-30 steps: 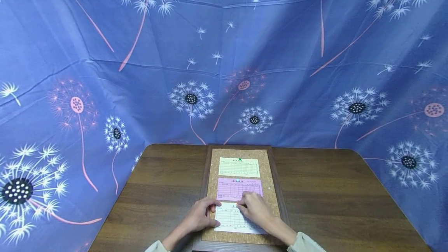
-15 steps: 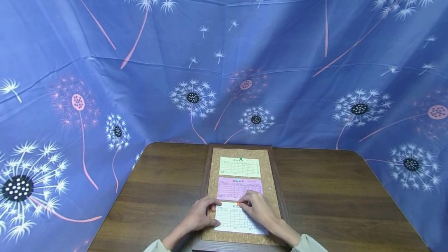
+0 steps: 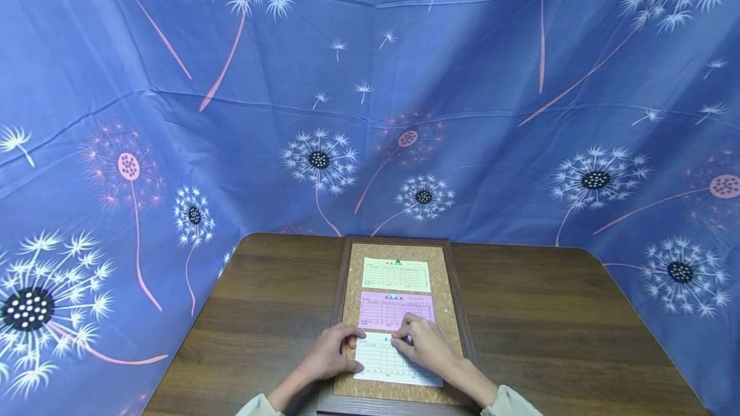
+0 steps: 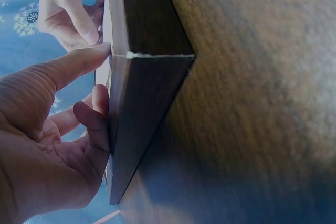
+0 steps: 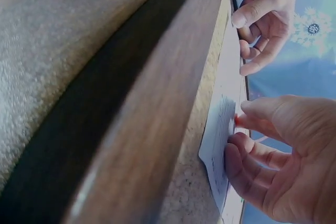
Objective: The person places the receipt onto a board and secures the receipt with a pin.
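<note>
A wood-framed cork board (image 3: 446, 313) lies on the brown table (image 3: 549, 326). Three slips sit on it: yellow (image 3: 396, 276) with a green pin (image 3: 397, 262), pink (image 3: 378, 313) with a pale blue pin (image 3: 394, 296), and white (image 3: 381, 361) nearest me. My right hand (image 3: 412, 341) pinches an orange pin (image 3: 394, 338) at the white slip's top edge; the pin (image 5: 237, 120) shows red between thumb and finger. My left hand (image 3: 345, 350) sits on the board's left rail (image 4: 142, 103), thumb on top near the slip, fingers curled against the rail's side.
Blue cloth with a dandelion print (image 3: 370, 114) hangs round the table on the back and both sides. Bare tabletop lies left (image 3: 266, 313) and right of the board. The board's near end reaches the table's front edge.
Both hands stay in place on the white slip. The right fingers shift very slightly at the pin. The head view has tipped a little.
</note>
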Demonstrator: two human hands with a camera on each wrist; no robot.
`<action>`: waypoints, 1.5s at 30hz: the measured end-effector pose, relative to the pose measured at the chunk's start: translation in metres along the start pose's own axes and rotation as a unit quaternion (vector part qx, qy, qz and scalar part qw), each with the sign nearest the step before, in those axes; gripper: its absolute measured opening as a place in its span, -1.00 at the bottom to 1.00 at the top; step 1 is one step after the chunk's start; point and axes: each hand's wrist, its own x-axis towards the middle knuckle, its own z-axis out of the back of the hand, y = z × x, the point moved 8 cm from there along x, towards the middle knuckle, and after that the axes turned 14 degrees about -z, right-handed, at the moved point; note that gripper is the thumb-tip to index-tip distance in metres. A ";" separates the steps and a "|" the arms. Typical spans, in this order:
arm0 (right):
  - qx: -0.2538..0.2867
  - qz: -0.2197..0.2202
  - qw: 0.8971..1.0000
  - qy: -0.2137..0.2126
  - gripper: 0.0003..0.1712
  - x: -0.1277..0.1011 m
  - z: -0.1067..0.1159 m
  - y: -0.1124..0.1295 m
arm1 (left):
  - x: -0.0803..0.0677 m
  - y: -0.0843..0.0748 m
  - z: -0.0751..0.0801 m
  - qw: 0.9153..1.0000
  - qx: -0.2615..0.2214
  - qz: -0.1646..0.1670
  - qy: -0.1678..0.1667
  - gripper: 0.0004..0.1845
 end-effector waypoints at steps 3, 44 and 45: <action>0.014 -0.004 1.000 0.010 -0.86 -0.001 -0.001 -0.001 | -0.001 0.000 -0.001 1.000 -0.003 0.002 0.001 -0.46; 0.076 -0.008 0.997 0.012 -0.92 0.008 0.005 -0.010 | 0.002 0.001 -0.001 1.000 -0.012 0.011 0.005 -0.47; 0.072 -0.006 0.997 0.016 -0.92 0.009 0.005 -0.010 | 0.003 0.001 -0.001 1.000 -0.011 0.011 0.004 -0.47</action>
